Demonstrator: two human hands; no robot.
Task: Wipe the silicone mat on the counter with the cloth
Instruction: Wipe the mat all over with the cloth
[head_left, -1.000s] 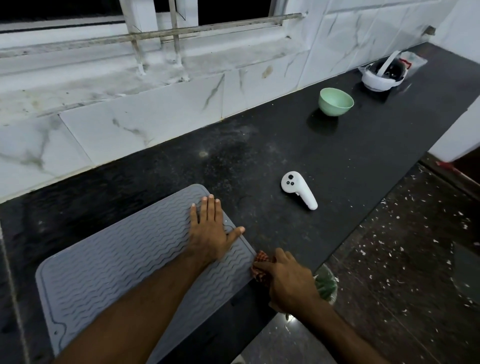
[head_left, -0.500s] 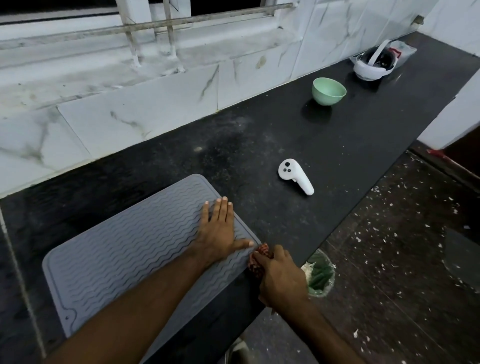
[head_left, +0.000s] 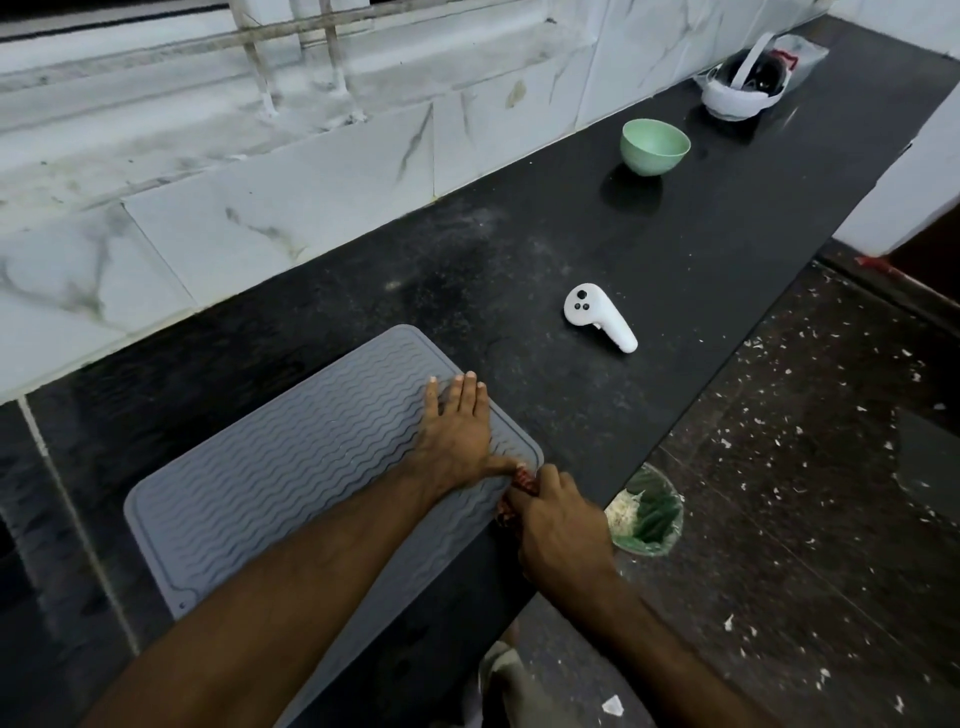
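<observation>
A grey silicone mat (head_left: 270, 478) with wavy ridges lies flat on the black counter (head_left: 571, 249), near its front edge. My left hand (head_left: 457, 431) presses flat on the mat's right end, fingers straight and together. My right hand (head_left: 558, 525) sits at the mat's near right corner and grips a bunched red patterned cloth (head_left: 519, 486). Only a small part of the cloth shows between my two hands; the rest is hidden inside the fist.
A white handheld controller (head_left: 597, 317) lies on the counter right of the mat. Farther back stand a mint green bowl (head_left: 654, 145) and a white headset (head_left: 743, 83). Marble tiles back the counter. A dish of greens (head_left: 649, 514) sits on the speckled floor below the edge.
My right hand with the cloth has moved left, up against the mat's corner and my left thumb. The view has shifted a little; my left hand stays pressed on the mat.
</observation>
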